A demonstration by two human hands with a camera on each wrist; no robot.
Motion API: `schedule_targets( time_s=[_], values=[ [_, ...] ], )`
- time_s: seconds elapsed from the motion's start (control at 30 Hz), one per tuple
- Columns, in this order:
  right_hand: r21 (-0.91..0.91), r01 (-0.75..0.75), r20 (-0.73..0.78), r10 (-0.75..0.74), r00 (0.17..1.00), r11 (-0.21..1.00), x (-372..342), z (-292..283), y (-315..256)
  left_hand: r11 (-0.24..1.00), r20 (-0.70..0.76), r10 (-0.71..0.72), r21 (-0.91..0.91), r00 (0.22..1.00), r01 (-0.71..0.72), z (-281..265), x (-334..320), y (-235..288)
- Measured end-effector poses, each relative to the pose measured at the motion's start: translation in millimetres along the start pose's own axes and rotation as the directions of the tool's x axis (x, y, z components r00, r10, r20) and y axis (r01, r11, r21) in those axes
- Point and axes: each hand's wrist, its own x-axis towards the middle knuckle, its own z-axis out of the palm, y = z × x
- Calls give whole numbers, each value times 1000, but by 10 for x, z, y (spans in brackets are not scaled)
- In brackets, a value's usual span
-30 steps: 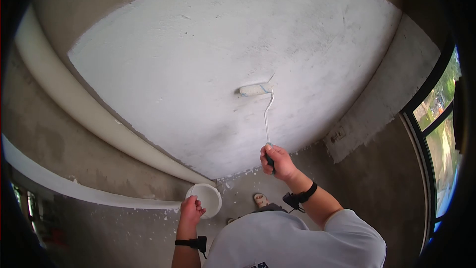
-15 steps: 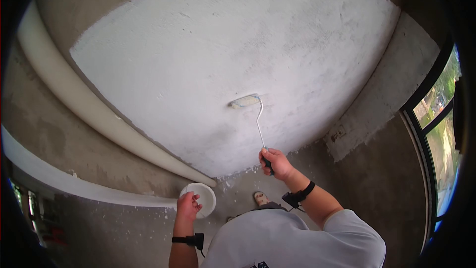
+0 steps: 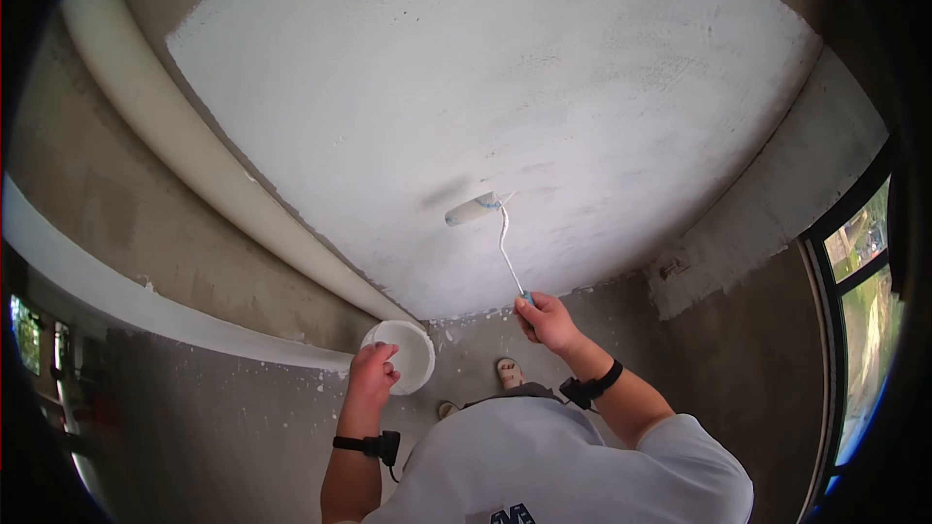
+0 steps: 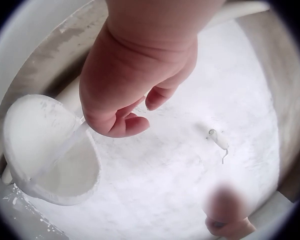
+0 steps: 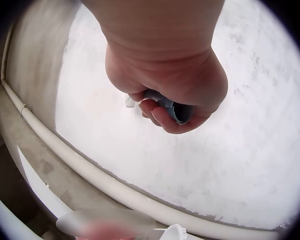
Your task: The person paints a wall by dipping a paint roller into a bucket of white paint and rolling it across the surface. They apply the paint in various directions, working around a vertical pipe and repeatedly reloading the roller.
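Note:
My right hand [image 3: 550, 322] grips the dark handle [image 5: 181, 113] of a paint roller, its fingers wrapped round it in the right wrist view. The white roller sleeve [image 3: 473, 209] is tilted before the white-coated wall [image 3: 388, 116], with its shadow standing off to the upper left. A bent wire frame [image 3: 504, 243] joins sleeve and handle. Low on the left, my left hand [image 3: 373, 374] holds a white bucket [image 3: 417, 354] by its bail. In the left wrist view the pale bail [image 4: 65, 150] runs across the bucket's mouth up to the curled fingers [image 4: 135, 125].
A thick pale pipe [image 3: 204, 184] slants down along the wall's left edge. White spatters dot the grey floor [image 3: 243, 427] near the bucket. On the right is a dark-framed window [image 3: 859, 281]. The person's sandalled foot [image 3: 509, 372] stands below the wall.
The roller has come down the wall and a little left, and its shadow now shows apart from it. The left hand still holds the bucket; the head view has shifted slightly.

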Motion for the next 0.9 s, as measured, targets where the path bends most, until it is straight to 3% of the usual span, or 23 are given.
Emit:
schedule_targets(
  time_s=[0.03, 0.1, 0.13, 0.2, 0.3, 0.43, 0.6, 0.83, 0.9],
  values=[
    [-9, -13, 18, 13, 1000, 1000, 27, 15, 88, 1000, 7, -12, -8, 1000, 13, 27, -33, 29],
    [-391, 167, -78, -214, 974, 905, 132, 24, 280, 1000, 3, -12, -16, 1000, 12, 51, -34, 24],
    [-396, 168, -56, -206, 977, 903, 104, 73, 238, 1000, 18, -9, -9, 1000, 9, 56, -27, 24],
    [-646, 151, -102, -280, 955, 748, 22, 169, 155, 1000, 12, 0, -7, 1000, 0, 83, -52, 52],
    [-718, 246, -43, -393, 918, 651, -8, 276, 197, 1000, 38, -8, -8, 999, 8, 144, -100, 124],
    [-786, 205, -36, -374, 927, 583, -54, 429, 171, 1000, 55, -1, -11, 998, 1, 236, -186, 218],
    [-896, 254, -8, -584, 812, 364, -48, 489, 273, 997, 73, -36, -64, 997, 40, 268, -227, 291],
    [-947, 236, 44, -644, 764, 216, -19, 514, 285, 994, 63, -80, -73, 995, 84, 248, -190, 316],
    [-955, 256, 75, -706, 704, 153, -3, 513, 310, 992, 60, -109, -55, 992, 112, 241, -171, 313]
  ],
)
